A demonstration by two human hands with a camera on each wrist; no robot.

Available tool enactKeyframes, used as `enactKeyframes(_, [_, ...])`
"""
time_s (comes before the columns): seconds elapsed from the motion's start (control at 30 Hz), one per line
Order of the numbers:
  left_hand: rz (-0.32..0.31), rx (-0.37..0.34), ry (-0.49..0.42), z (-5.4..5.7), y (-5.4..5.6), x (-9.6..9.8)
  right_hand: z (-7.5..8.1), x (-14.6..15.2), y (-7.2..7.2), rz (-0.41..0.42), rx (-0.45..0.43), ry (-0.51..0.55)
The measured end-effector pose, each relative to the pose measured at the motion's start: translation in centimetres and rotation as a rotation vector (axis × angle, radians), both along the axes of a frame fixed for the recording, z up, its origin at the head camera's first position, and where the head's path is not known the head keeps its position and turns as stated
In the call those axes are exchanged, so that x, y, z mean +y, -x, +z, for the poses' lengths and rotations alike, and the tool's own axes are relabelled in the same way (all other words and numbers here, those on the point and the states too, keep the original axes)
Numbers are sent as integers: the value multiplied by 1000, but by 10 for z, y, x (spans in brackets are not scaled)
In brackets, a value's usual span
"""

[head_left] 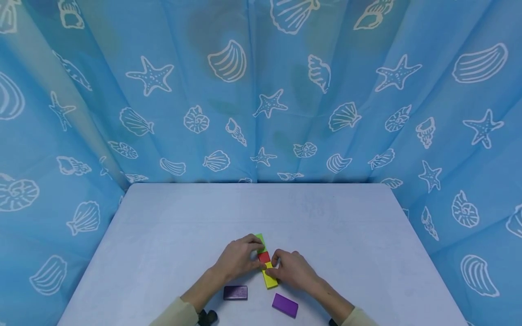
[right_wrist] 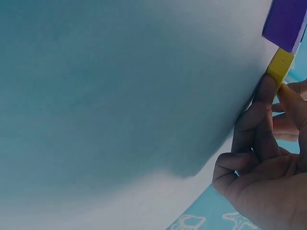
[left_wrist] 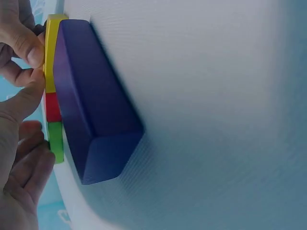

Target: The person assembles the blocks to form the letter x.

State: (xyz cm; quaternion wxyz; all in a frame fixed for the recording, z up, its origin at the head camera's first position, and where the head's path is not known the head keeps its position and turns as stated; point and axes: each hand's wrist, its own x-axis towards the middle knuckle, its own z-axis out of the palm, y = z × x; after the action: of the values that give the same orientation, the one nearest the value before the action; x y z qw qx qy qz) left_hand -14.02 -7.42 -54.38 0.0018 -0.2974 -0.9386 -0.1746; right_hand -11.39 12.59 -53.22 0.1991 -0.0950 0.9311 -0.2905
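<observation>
A green block (head_left: 261,237), a red block (head_left: 264,257) and yellow blocks (head_left: 269,279) lie end to end in one row on the white table. My left hand (head_left: 238,259) holds the row from the left, its curled fingers at the green block and its thumb by the yellow end near the red. From the right, my right hand (head_left: 294,270) pinches the yellow part between thumb and finger, as the right wrist view shows. Both thumbs are close together. My fingers hide parts of the row, including any seam in the yellow.
A dark purple block (head_left: 235,293) lies left of the row, near my left forearm. A brighter purple block (head_left: 285,305) lies at an angle below the row, by my right forearm. Behind the white table (head_left: 183,208) hangs a blue shell-patterned curtain (head_left: 171,131).
</observation>
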Motion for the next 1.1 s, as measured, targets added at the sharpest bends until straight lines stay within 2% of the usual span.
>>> enactKeyframes(0.17, [10, -39, 11, 3, 0, 2, 0, -3, -1, -18, -3, -8])
enactKeyframes(0.33, [-1, 37, 56, 2, -1, 0, 0, -4, -3, -32, -4, -7])
enactKeyframes(0.43, [-1, 56, 65, 1, 0, -1, 1, -5, -3, -35, -7, -8])
enactKeyframes(0.7, [-36, -21, 57, 0, 5, -5, -1, -8, -5, -53, -40, 7])
enactKeyframes(1.1, [-73, -18, 39, -3, 10, -8, -3, -9, -5, -69, -24, -9])
